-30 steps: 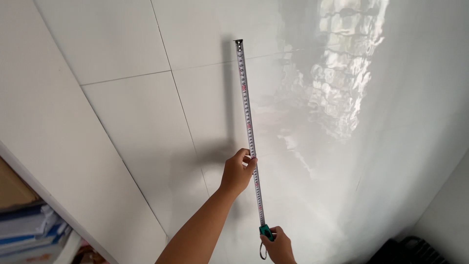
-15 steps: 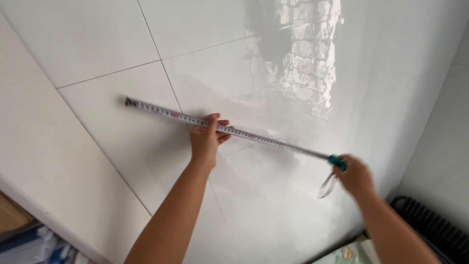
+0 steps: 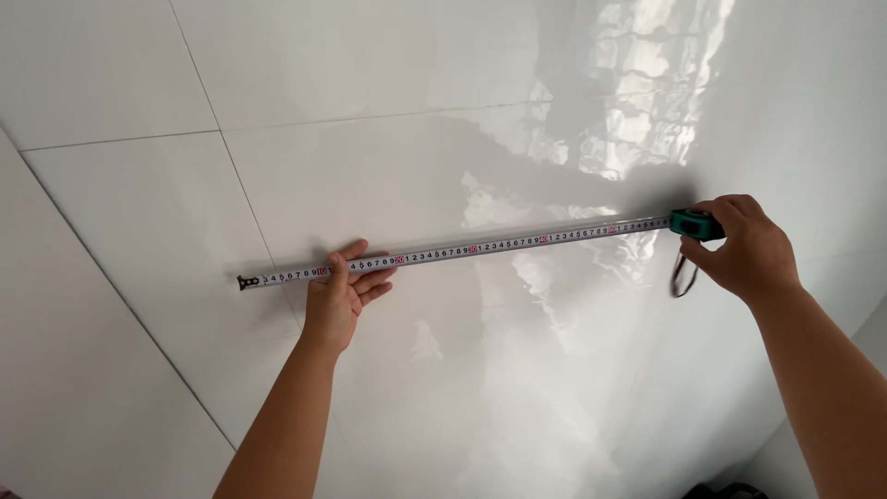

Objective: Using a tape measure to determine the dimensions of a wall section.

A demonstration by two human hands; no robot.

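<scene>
A long white tape measure blade (image 3: 499,244) lies stretched almost level across glossy white floor tiles (image 3: 129,212), its hook end at the left near a grout line. My left hand (image 3: 344,296) presses the blade flat against the tile, thumb over it and fingers spread. My right hand (image 3: 744,248) grips the green tape measure case (image 3: 695,224) at the blade's right end. A dark wrist strap (image 3: 682,275) dangles below the case.
Thin grout lines (image 3: 231,166) cross the shiny tiles, which reflect a bright window (image 3: 647,83). A white wall meets the floor at the lower right, with a dark object (image 3: 730,490) at the bottom edge.
The tape has swung from pointing away from me to lying sideways and nearly level. My right hand moved far to the right with the case. My left hand stayed on the blade.
</scene>
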